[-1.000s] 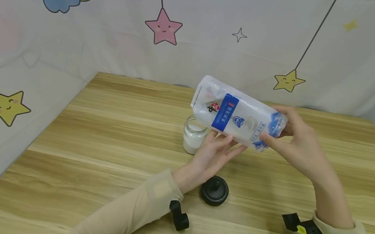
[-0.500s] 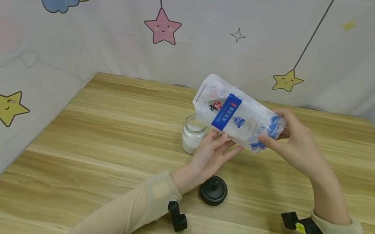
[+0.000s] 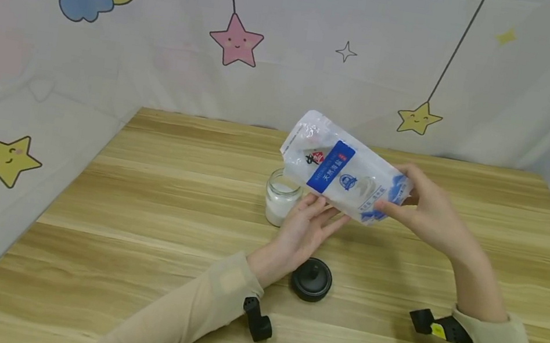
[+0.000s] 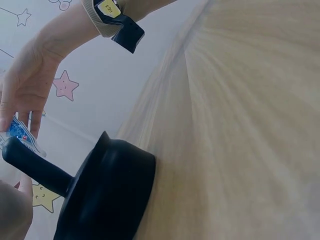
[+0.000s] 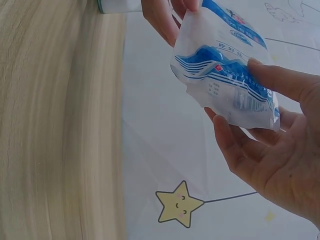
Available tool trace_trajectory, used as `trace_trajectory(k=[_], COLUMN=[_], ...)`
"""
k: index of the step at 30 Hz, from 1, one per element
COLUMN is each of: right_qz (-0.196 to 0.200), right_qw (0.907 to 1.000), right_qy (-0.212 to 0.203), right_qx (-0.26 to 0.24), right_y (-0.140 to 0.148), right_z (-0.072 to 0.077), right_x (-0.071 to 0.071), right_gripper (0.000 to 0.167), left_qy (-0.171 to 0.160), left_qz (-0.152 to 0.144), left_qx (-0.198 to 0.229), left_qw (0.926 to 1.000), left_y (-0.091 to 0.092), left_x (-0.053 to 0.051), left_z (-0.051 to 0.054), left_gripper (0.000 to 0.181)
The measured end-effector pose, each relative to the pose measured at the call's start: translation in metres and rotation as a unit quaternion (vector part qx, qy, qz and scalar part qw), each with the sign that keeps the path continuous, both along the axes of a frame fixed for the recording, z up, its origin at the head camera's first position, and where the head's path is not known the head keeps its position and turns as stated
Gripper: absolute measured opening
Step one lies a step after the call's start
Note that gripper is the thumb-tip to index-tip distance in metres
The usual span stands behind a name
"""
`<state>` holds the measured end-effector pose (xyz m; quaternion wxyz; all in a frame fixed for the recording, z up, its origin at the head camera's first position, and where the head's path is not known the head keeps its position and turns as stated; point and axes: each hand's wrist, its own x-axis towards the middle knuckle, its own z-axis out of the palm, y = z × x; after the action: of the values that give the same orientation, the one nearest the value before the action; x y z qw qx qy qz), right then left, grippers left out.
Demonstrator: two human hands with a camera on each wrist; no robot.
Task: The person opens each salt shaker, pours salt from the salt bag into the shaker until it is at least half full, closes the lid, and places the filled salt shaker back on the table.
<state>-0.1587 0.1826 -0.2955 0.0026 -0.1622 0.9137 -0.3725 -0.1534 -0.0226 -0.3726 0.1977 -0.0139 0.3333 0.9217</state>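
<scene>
A white and blue bag of sea salt is held tilted in the air, its left end over a glass jar partly filled with white grains. My right hand grips the bag's right end, thumb on the printed front and fingers behind, as the right wrist view of the bag shows. My left hand supports the lower side from beneath with extended fingers. The bag covers its opening and part of the jar's rim; I cannot see any stream of salt. A black knobbed lid lies below my left hand.
The wooden table runs back to a white cloth printed with stars and a moon. Black cameras sit on both wrists, including the left wrist camera. The lid looms large in the left wrist view.
The bag has tilted a little more, with its right end slightly lower. Both hands have shifted slightly left with it. The jar and lid stay on the table.
</scene>
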Motion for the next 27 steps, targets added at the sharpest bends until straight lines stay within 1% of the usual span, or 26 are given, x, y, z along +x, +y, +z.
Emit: trace_trajectory(k=[7,11,17,24,27], right_qz=[0.016,0.008,0.002,0.019,0.020], right_qw=[0.9998,0.9997,0.9994,0.9995,0.9995], right_qy=[-0.003,-0.014,-0.027,-0.010,-0.013], right_qx=[-0.011,-0.019,-0.023,-0.022,-0.022], right_y=[0.0018,0.0023,0.0023,0.0077,0.0096], right_z=[-0.0029,-0.0030,-0.0062,-0.0087,-0.0103], right_x=[-0.0010,-0.0013,-0.0028,-0.0044,-0.0052], right_gripper=[0.039,0.033,0.032,0.033,0.033], left_qy=[-0.008,-0.006,0.001,0.001,0.003], left_qz=[0.008,0.010,0.016,0.018,0.019], left_qx=[-0.010,-0.020,-0.036,-0.048,-0.058], left_qw=[0.9999,0.9997,0.9992,0.9987,0.9982], left_y=[0.0000,-0.0007,-0.0019,-0.0016,-0.0013], left_x=[-0.0005,-0.0013,-0.0013,-0.0018,-0.0021], left_z=[-0.0018,-0.0024,-0.0028,-0.0040,-0.0047], left_gripper=[0.040,0.039,0.039,0.039,0.039])
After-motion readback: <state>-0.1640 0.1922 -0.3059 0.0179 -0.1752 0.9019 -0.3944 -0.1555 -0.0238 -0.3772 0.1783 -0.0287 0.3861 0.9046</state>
